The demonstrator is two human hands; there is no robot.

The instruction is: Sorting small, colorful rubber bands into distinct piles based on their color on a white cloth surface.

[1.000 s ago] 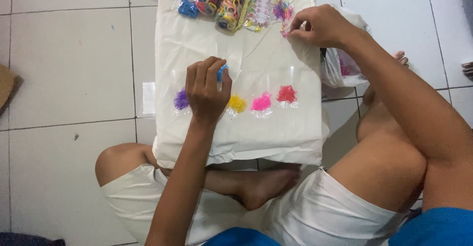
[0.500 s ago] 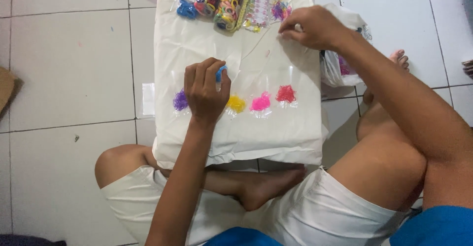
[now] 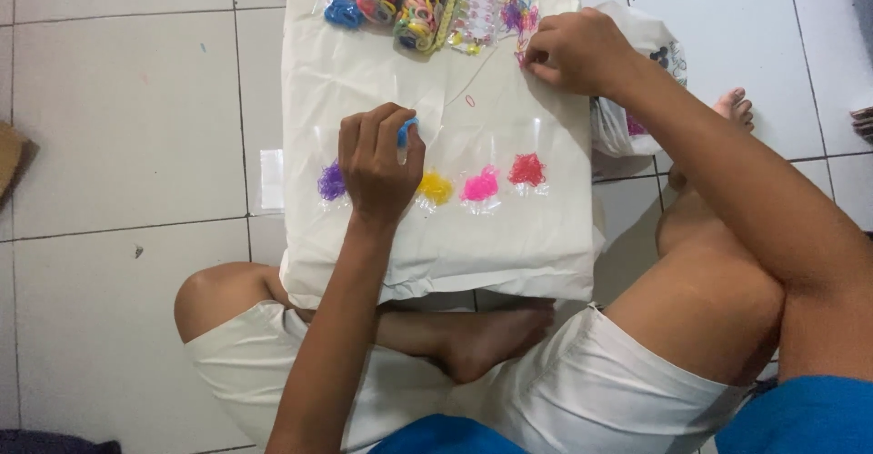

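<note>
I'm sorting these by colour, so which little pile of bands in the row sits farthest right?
The red pile, right of the pink pile.

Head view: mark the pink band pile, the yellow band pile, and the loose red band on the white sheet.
pink band pile (image 3: 481, 185), head view, middle of the heap.
yellow band pile (image 3: 437, 186), head view, middle of the heap.
loose red band (image 3: 470, 101), head view, on the small loop itself, lying alone on the white sheet (image 3: 509, 245).
</note>
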